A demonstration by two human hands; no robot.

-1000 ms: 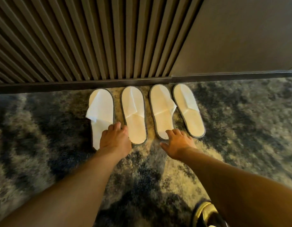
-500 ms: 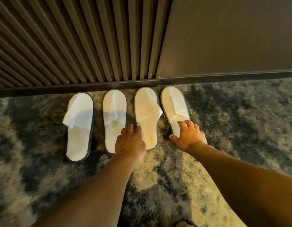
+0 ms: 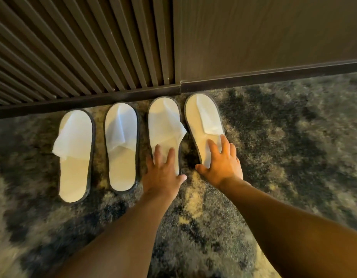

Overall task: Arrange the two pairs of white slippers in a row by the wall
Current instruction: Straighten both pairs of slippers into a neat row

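Observation:
Two pairs of white slippers lie side by side on the carpet, toes toward the wall. The far-left slipper [image 3: 74,155] and the second slipper [image 3: 122,145] lie untouched, a little further from the wall. My left hand [image 3: 163,173] rests flat with spread fingers on the heel of the third slipper [image 3: 163,125]. My right hand [image 3: 220,163] presses flat on the heel of the far-right slipper [image 3: 203,121], which tilts slightly leftward at the toe. Neither hand grips anything.
A dark baseboard [image 3: 117,99] runs along the wall behind the toes, with vertical wooden slats [image 3: 83,47] on the left and a plain dark panel [image 3: 263,35] on the right. Mottled dark-and-cream carpet [image 3: 283,147] covers the floor all around.
My left hand has moved right from the far-left slipper across to the third one. My right hand has shifted from the third slipper onto the far-right one.

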